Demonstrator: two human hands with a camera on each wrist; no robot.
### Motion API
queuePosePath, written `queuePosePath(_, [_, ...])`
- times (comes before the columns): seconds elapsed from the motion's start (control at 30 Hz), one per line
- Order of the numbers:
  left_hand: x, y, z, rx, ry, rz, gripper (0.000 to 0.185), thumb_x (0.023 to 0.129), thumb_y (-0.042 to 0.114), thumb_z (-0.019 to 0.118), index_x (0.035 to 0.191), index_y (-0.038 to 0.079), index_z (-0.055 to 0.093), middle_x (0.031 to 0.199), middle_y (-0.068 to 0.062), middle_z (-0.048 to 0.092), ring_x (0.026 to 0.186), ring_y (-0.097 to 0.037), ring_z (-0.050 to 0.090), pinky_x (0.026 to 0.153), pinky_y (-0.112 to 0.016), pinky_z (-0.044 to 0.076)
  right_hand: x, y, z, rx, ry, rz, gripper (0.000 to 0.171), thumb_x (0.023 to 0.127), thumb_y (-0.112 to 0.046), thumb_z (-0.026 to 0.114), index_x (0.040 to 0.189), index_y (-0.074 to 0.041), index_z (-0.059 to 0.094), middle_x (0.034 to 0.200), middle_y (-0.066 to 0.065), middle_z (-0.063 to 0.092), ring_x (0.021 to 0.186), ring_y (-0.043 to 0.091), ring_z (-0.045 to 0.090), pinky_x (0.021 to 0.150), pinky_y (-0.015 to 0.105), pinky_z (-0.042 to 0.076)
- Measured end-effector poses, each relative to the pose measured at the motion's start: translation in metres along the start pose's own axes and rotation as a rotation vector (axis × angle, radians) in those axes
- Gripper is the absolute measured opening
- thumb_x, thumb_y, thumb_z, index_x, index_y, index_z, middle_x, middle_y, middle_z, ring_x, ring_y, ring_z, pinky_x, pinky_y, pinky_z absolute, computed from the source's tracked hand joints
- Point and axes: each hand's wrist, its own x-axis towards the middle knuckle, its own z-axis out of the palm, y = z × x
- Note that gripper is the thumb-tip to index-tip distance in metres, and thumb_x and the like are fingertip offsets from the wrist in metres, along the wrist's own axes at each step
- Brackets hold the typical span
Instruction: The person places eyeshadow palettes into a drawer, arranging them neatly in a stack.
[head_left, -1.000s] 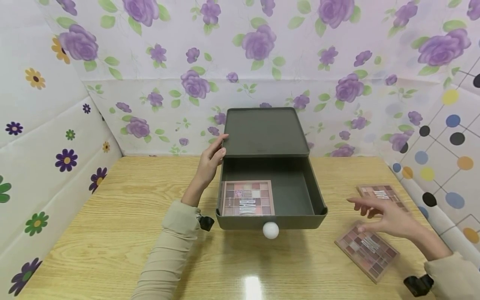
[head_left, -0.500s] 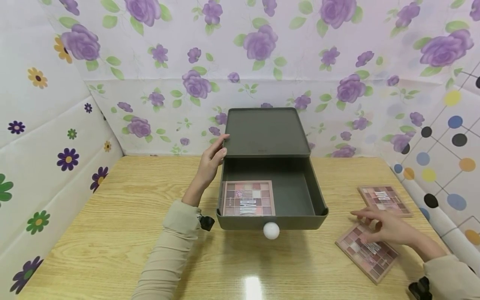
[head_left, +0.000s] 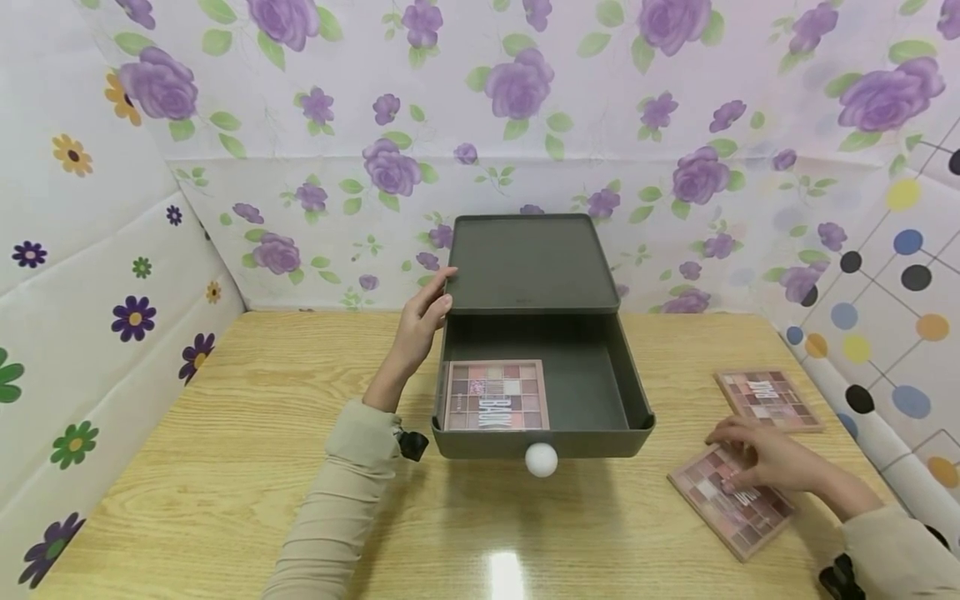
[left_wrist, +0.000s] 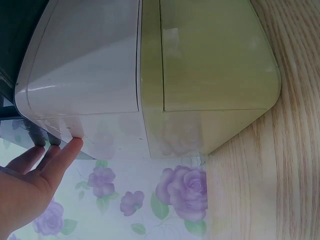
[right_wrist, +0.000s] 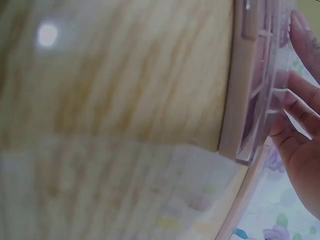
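In the head view, my left hand (head_left: 416,333) rests on the left side of a dark green drawer box (head_left: 532,262), its fingers extended. The left wrist view shows the left fingertips against the box's side, by its white section (left_wrist: 85,65). The box's top drawer (head_left: 600,443), with a round white knob (head_left: 542,460), is pulled out. An eyeshadow palette (head_left: 497,396) lies inside at the left. At the right, my right hand (head_left: 780,458) pinches a second eyeshadow palette (head_left: 757,529), thumb over its clear lid and fingers bent at its far edge.
A third eyeshadow palette (head_left: 768,400) lies behind the right hand, near the table's right edge. The wooden table (head_left: 247,467) meets flower-patterned sheeting (head_left: 315,233) at the back. Below the white section, the box has a yellow-green section (left_wrist: 220,55).
My right hand has come down onto the nearer palette, its fingers bending in. That palette has shifted slightly left. My left hand stays on the box.
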Motion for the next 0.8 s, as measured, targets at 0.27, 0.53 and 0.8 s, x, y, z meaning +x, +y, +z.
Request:
queuePosePath(0.27, [0.002, -0.010, -0.001, -0.005, -0.009, 0.010, 0.052, 0.089, 0.017, 0.039, 0.138, -0.002, 0.036, 0.146, -0.017, 0.025, 0.132, -0.028, 0.026, 0.088, -0.056, 0.038, -0.002, 0.001, 0.008, -0.155, 0.128, -0.003, 0.046, 0.060, -0.029, 0.082, 0.097, -0.009, 0.062, 0.096, -0.002, 0.053, 0.080, 0.002, 0.044, 0.063, 0.023, 0.039])
queuePosePath(0.53, [0.008, -0.036, -0.003, -0.014, 0.008, 0.026, 0.053, 0.089, 0.027, 0.041, 0.139, 0.008, 0.039, 0.147, -0.007, 0.027, 0.131, -0.022, 0.028, 0.087, -0.057, 0.038, -0.002, -0.006, 0.009, -0.128, 0.198, 0.034, 0.050, 0.056, -0.029, 0.084, 0.094, -0.007, 0.059, 0.084, -0.007, 0.044, 0.069, 0.001, 0.037, 0.054, 0.020, 0.034])
queuePosePath(0.8, [0.002, -0.009, -0.001, -0.003, -0.003, 0.000, 0.050, 0.090, 0.015, 0.039, 0.137, -0.002, 0.036, 0.146, -0.017, 0.025, 0.132, -0.029, 0.026, 0.088, -0.056, 0.038, -0.002, -0.015, 0.009, -0.157, 0.249, 0.118, 0.049, 0.054, -0.028, 0.085, 0.089, -0.006, 0.058, 0.080, -0.005, 0.044, 0.066, 0.002, 0.041, 0.053, 0.022, 0.039])
